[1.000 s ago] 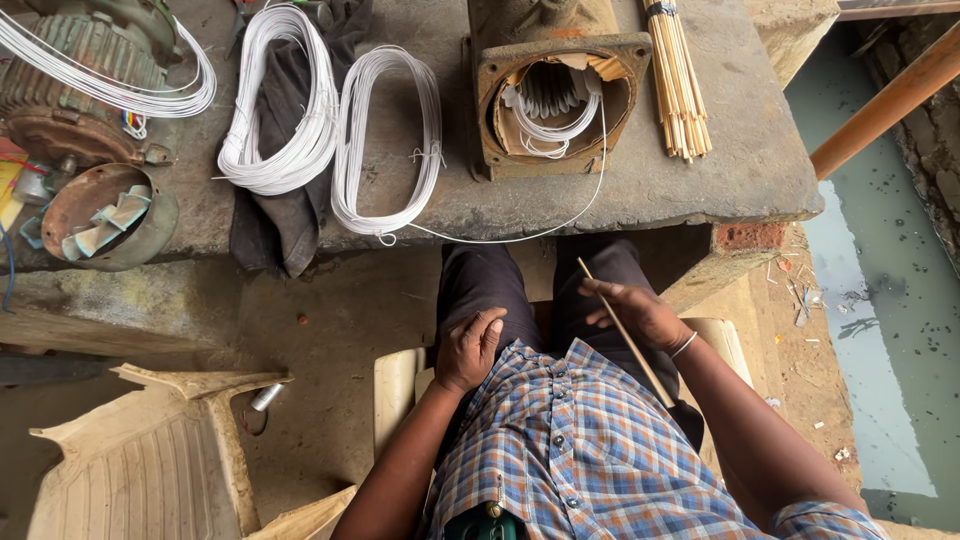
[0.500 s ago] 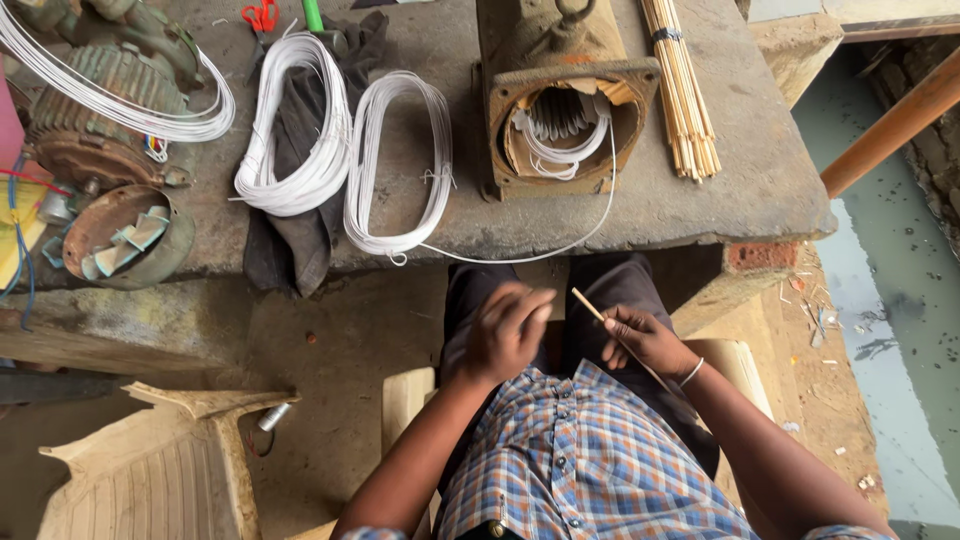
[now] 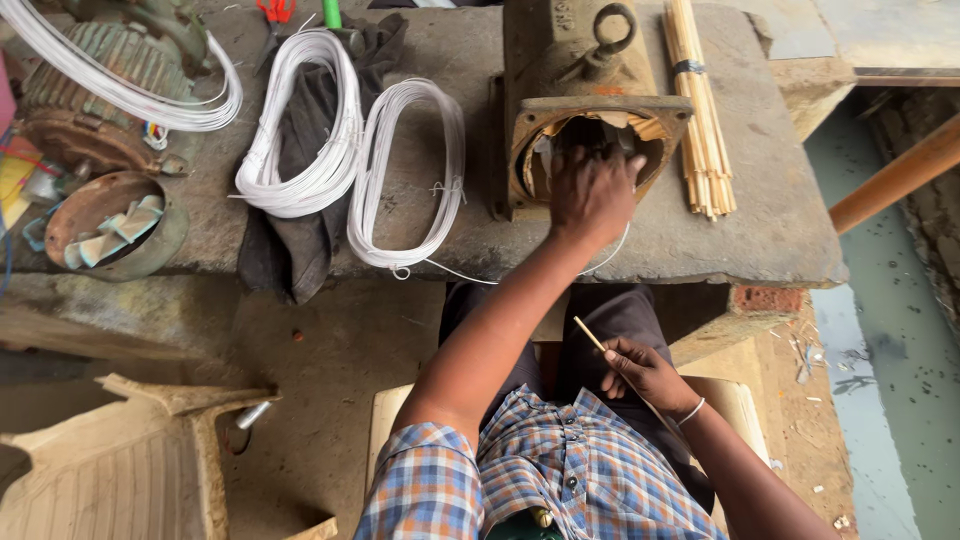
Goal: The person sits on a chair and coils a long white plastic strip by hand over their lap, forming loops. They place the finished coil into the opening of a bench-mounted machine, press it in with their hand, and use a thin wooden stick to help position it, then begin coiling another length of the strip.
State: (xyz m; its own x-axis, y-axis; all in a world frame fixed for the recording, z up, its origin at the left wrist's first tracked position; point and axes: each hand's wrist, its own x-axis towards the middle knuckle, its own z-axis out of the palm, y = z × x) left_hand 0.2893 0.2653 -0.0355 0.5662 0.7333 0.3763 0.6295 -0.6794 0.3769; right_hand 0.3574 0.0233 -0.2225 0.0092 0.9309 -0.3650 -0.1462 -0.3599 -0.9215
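Nearest, over the lap: right hand (image 3: 645, 372), grip pinched around a thin, pale bamboo stick (image 3: 590, 336) slanting up-left. Farther out, on the rough grey stone worktop (image 3: 760, 230): left hand (image 3: 592, 192) reaching into the mouth of a rusty cast-iron motor housing (image 3: 590, 100), fingers curled among white windings, grip unclear. Beside the housing, right: banded bundle of straight bamboo sticks (image 3: 697, 110). Left: smooth oval coils of white wire (image 3: 410, 175), one over dark cloth (image 3: 300, 150).
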